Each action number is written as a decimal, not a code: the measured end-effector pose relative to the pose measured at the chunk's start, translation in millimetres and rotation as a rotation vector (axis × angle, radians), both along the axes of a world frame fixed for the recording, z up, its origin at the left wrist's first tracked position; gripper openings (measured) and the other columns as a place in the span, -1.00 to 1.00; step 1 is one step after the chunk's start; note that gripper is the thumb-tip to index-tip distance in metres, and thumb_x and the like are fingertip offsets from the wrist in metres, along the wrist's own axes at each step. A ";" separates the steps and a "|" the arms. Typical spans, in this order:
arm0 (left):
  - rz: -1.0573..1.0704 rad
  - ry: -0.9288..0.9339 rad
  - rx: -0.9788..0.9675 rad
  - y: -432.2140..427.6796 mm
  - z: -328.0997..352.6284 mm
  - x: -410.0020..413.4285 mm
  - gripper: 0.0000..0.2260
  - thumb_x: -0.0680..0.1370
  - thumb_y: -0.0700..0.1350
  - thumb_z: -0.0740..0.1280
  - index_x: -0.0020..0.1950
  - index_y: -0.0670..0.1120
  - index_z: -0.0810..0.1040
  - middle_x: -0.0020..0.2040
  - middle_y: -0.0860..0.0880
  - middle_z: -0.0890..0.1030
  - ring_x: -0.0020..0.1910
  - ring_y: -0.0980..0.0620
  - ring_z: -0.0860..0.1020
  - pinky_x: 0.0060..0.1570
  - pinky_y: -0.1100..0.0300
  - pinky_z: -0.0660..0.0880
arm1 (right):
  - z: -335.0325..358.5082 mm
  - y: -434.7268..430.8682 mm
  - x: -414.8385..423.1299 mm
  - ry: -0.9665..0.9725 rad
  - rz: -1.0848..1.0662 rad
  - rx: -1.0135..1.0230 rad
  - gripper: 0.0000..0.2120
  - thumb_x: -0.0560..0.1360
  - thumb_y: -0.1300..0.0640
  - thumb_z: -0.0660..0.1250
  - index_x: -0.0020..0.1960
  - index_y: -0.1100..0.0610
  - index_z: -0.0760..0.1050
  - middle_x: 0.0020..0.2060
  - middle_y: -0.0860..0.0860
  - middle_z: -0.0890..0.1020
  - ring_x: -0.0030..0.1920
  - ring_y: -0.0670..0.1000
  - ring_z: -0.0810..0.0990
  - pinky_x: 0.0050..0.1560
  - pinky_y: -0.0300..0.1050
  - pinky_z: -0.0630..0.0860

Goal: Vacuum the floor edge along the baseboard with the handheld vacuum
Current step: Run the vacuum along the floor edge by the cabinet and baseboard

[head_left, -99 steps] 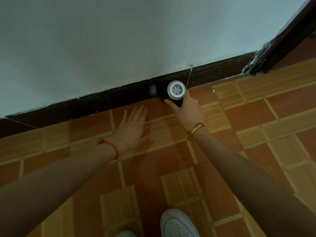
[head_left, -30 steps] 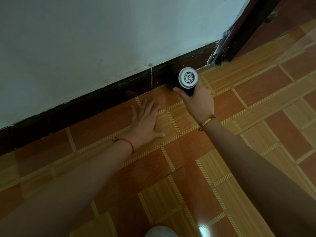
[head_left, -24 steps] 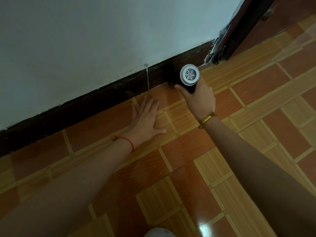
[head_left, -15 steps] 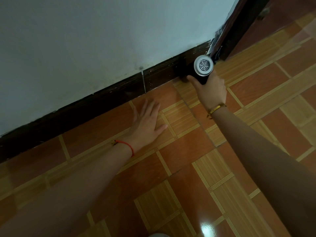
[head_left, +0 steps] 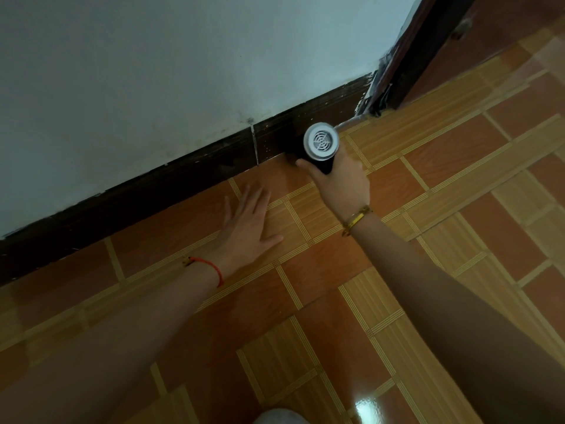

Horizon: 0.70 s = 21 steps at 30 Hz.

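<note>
My right hand (head_left: 342, 182) grips the handheld vacuum (head_left: 320, 145), a black cylinder with a round silver vented end cap facing me. Its front end points into the dark baseboard (head_left: 189, 175) where wall meets floor; the nozzle tip is hidden behind the body. My left hand (head_left: 247, 228) lies flat on the tiled floor (head_left: 443, 185), fingers spread, a little left of and below the vacuum, holding nothing. A red string circles the left wrist, a gold bracelet the right.
A pale wall (head_left: 183, 65) rises above the baseboard. A dark door frame (head_left: 419, 50) stands at the upper right, just past the baseboard's end. The tip of a white shoe (head_left: 278, 417) shows at the bottom edge. Floor tiles stretch right and toward me.
Over three seconds the vacuum has travelled right along the baseboard toward the door frame. In the last half second it has pulled back a little from the frame. My left hand stays flat.
</note>
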<state>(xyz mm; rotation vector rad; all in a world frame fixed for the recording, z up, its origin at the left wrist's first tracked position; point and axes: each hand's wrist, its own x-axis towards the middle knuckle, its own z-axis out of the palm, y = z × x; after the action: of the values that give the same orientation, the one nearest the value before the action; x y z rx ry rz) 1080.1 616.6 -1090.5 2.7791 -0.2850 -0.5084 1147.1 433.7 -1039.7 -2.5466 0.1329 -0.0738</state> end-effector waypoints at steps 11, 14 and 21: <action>-0.072 -0.019 0.014 5.0 -0.1 -34.2 -0.08 0.50 0.24 0.33 0.62 -0.10 -0.15 0.63 -0.08 -0.10 0.60 -0.05 -0.21 0.43 -0.16 -0.36 | 0.1 -22.4 -42.9 0.033 -0.078 -0.086 -0.25 0.44 -0.35 0.27 0.42 0.14 0.30 -0.06 0.02 0.63 -0.14 0.02 0.62 -0.29 -0.10 0.55; -0.098 -0.002 0.009 -1.2 3.8 -40.7 -0.09 0.52 0.24 0.32 0.61 -0.11 -0.14 0.63 -0.07 -0.11 0.59 -0.04 -0.22 0.44 -0.15 -0.36 | 2.0 -42.9 -52.1 0.042 -0.130 -0.071 -0.25 0.44 -0.34 0.28 0.42 0.15 0.29 -0.02 0.06 0.65 -0.15 0.02 0.62 -0.31 -0.13 0.52; -0.131 0.065 0.046 -27.0 14.4 -49.2 -0.09 0.53 0.22 0.32 0.61 -0.11 -0.18 0.63 -0.08 -0.17 0.59 -0.07 -0.23 0.47 -0.19 -0.31 | 4.3 -45.5 -84.9 0.106 0.020 -0.051 -0.23 0.42 -0.36 0.27 0.45 0.09 0.26 0.01 0.04 0.65 -0.09 0.02 0.65 -0.19 -0.03 0.65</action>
<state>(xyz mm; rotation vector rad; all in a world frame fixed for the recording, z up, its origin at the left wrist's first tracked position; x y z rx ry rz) 1030.9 589.6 -1076.1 2.7942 -0.4488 -0.6425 1062.2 388.2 -1035.5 -2.6024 0.1486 0.0662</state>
